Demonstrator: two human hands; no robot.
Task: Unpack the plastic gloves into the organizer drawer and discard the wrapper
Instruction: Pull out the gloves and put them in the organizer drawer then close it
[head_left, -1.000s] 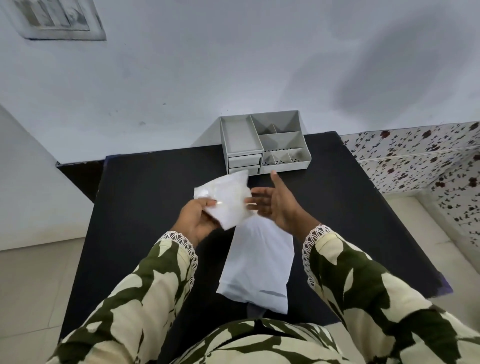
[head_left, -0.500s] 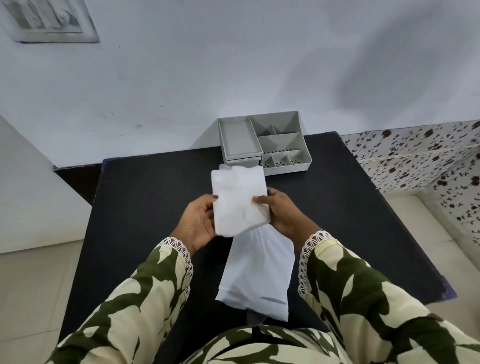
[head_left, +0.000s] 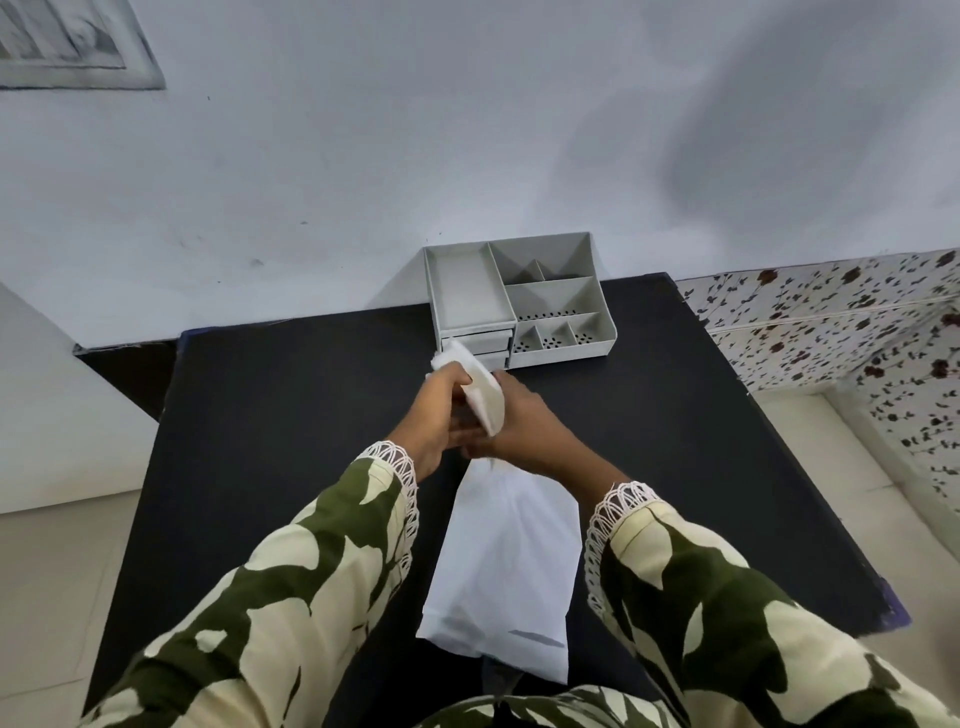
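Note:
A folded white stack of plastic gloves (head_left: 480, 389) is pressed edge-on between my two hands, above the black table (head_left: 291, 415). My left hand (head_left: 434, 421) grips it from the left, my right hand (head_left: 524, 426) from the right. Just beyond the stack stands the grey organizer (head_left: 519, 301), with open top compartments and two small drawers (head_left: 483, 345) at its front left, partly hidden by the gloves. The drawers look closed. The white wrapper (head_left: 501, 566) lies flat on the table under my wrists, reaching toward my body.
The organizer sits against the pale wall at the table's back edge. A floral-patterned surface (head_left: 841, 322) runs along the right of the table. Light floor tiles show on both sides. My camouflage-print sleeves (head_left: 332, 587) cover the near table.
The glove stack went from a flat sheet facing me to a narrow folded bundle, and both hands closed around it and carried it forward toward the organizer's drawers.

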